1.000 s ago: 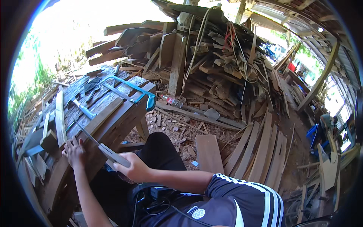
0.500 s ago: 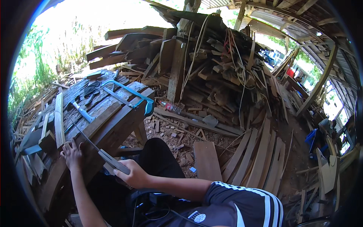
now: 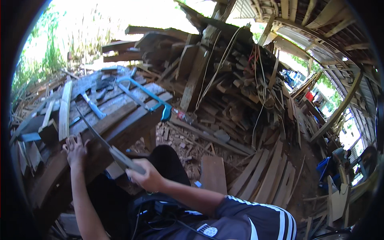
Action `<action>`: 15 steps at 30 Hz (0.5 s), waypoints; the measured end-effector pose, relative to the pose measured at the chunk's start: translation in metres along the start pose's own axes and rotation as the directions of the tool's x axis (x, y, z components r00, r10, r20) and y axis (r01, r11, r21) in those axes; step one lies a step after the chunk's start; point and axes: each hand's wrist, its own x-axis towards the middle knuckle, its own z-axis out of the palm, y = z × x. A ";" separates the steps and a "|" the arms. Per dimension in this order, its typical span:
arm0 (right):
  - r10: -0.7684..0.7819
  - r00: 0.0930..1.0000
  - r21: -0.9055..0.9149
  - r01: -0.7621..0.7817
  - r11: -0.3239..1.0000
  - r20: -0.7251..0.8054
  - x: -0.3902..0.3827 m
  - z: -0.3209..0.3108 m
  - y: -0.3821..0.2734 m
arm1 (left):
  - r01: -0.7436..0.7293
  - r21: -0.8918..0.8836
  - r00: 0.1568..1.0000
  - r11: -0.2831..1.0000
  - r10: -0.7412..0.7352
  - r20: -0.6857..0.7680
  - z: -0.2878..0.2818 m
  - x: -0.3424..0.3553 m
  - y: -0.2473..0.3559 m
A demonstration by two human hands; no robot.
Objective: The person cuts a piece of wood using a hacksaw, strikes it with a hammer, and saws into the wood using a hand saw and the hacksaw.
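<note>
My left hand (image 3: 75, 151) lies on the near edge of a thick wooden beam (image 3: 92, 134), fingers spread, close to the near end of a pale wood strip (image 3: 65, 108). My right hand (image 3: 145, 176) is closed round the straight handle of what looks like a handsaw (image 3: 96, 134). Its long, thin blade slants up and leftward across the beam, tip toward the tools; I cannot make out any teeth. Farther back on the timber bench are a blue-handled hammer (image 3: 94, 107) and a hacksaw with a turquoise frame (image 3: 146, 91).
Dark offcuts (image 3: 49, 131) sit left of my hand. A large pile of old timber (image 3: 240, 80) rises beyond the bench around a post (image 3: 195, 78). Long planks (image 3: 264, 176) and a short wide board (image 3: 213, 174) lie on the ground at right. Wood chips cover the floor.
My right hand and the handsaw have shifted slightly right and nearer to me, and the blade is more steeply slanted. My left hand stays on the beam. The whole view has tilted a little.
</note>
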 end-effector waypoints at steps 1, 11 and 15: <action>-0.029 1.000 -0.045 0.028 0.999 -0.007 0.017 0.002 -0.008 | -0.011 0.005 1.000 1.000 0.011 -0.006 -0.003 0.001 -0.001; 0.112 0.994 -0.002 -0.112 0.994 0.009 -0.009 -0.006 -0.010 | 0.020 0.033 0.999 0.999 -0.021 0.049 -0.025 0.002 0.011; 0.127 0.991 0.131 -0.121 0.984 -0.036 0.018 0.001 -0.002 | -0.052 0.096 0.996 0.994 0.059 -0.069 -0.024 -0.001 0.014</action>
